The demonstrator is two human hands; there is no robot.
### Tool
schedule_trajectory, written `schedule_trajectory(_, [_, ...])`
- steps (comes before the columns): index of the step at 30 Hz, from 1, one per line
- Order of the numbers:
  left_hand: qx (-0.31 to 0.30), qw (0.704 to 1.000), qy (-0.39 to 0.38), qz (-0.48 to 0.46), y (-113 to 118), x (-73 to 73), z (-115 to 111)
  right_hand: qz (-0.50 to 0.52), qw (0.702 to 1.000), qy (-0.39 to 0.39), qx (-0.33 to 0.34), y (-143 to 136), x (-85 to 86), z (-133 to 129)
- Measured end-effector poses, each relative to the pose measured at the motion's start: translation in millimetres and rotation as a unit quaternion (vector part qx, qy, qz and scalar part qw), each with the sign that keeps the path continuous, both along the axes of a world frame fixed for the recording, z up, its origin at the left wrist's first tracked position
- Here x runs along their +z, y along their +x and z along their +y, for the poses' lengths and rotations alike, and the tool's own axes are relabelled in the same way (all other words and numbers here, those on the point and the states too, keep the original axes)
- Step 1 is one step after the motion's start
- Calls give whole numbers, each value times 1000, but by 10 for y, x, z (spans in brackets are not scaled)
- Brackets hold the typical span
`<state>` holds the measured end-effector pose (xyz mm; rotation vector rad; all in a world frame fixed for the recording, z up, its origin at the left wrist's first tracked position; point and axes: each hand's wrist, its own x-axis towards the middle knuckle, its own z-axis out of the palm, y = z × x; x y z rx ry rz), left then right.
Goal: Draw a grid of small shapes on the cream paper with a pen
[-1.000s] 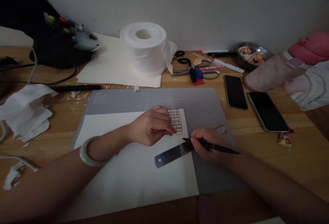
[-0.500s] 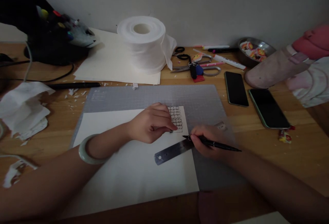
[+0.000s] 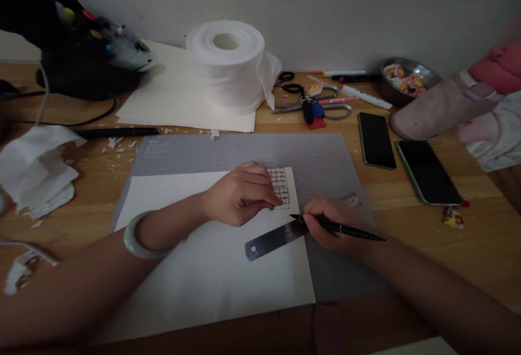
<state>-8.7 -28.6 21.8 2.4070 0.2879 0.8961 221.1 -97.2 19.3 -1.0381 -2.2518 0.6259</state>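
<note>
My right hand (image 3: 331, 223) is closed around a black pen (image 3: 358, 231), its tip just off the right edge of a white sheet of paper (image 3: 211, 273). Under that hand lies a metal ruler (image 3: 272, 240), slanting across the sheet's edge and partly covered. My left hand (image 3: 242, 195) rests on the paper with curled fingers, beside and partly over a drawn black pattern (image 3: 280, 184) of rounded rows. A small dark thing shows at its fingertips, too small to name. The sheet lies on a grey cutting mat (image 3: 244, 149).
Behind the mat stand a toilet paper roll (image 3: 228, 75) and scissors (image 3: 334, 111). Two phones (image 3: 376, 140) lie to the right, near a pink-lidded bottle (image 3: 439, 100) and a metal bowl (image 3: 393, 92). Crumpled tissue (image 3: 38, 165) and paper scraps lie left.
The view has shifted slightly. Both hands, the pen and the ruler keep practically the same positions on the paper.
</note>
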Motion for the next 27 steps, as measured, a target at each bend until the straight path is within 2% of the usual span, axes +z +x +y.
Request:
schedule_trajectory(9, [-15, 1000, -5, 3, 3, -18, -9, -1, 1000, -1, 0, -5, 6, -7])
schedule_trajectory(19, [-23, 999, -24, -1, 24, 17, 7, 7, 999, -7, -32, 0, 14, 0])
schedule_trajectory(23, [-20, 1000, -16, -1, 23, 12, -6, 45, 990, -79, -109, -13, 7, 11])
schedule_trajectory(27, [-23, 1000, -15, 6, 4, -6, -12, 142, 953, -207, -170, -66, 43, 51])
